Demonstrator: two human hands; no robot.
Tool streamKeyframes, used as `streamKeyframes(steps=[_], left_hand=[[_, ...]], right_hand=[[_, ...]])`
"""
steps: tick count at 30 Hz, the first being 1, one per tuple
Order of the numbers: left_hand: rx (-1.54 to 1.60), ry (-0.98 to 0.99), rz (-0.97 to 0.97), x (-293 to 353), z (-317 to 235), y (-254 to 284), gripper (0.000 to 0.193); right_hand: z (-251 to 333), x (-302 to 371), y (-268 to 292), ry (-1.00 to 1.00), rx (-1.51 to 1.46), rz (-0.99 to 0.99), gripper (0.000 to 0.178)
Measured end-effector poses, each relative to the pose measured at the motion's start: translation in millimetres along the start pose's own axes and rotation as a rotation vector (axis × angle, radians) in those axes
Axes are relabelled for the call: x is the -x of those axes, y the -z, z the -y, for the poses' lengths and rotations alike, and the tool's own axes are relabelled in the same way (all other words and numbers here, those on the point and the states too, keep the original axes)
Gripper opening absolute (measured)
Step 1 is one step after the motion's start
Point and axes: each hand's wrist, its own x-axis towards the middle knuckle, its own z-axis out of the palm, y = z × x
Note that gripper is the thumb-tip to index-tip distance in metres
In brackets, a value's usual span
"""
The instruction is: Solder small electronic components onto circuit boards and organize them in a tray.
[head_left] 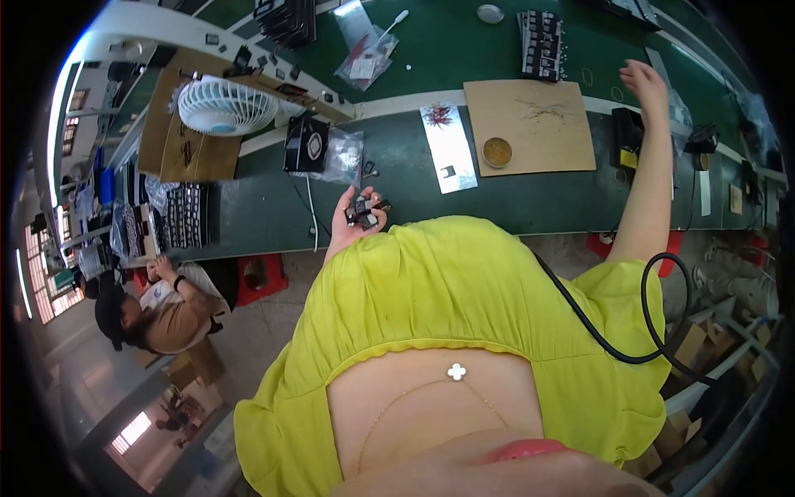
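At the near edge of the green bench, my left hand (344,217) is curled around several small black parts (363,212) with silvery bits. Their exact kind is too small to tell. My right arm stretches far forward on the right. My right hand (643,81) is above the back of the bench, its fingers loosely bent and a little apart, with nothing visible in them. Below that hand, nearer to me, is a black box (627,132) with a yellow label. Left of it lies a cardboard sheet (546,153) bearing thin dark wires (551,109) and a round tub (497,152) of brownish bits.
A white strip (451,157) holds red wires (439,114). A white fan (225,108), a black box (306,144) and clear bags (344,151) stand left. Rows of black parts (542,45) lie at the back. Another person (166,311) sits at left. A black cable (596,340) crosses my right side.
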Motion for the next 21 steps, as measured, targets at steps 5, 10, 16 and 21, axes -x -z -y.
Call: streamKeyframes(steps=[5,10,16,21], left_hand=[[0.011,0.070,0.117,1.0,-1.6,6.4,0.025],[-0.025,-0.010,0.092,10.1,-3.2,-6.5,0.026],[0.010,-0.129,0.062,12.3,8.0,-13.7,0.027],[0.133,-0.218,0.030,21.2,18.2,3.1,0.028]], right_hand=[[-59.1,-33.7,-52.6,-0.282,0.055,0.073,0.038],[-55.4,-40.9,-105.7,-0.429,-0.005,0.145,0.050],[-55.8,-24.8,-122.3,-0.575,-0.268,0.213,0.050],[-68.2,-14.6,-94.4,-0.751,-0.382,0.359,0.050]])
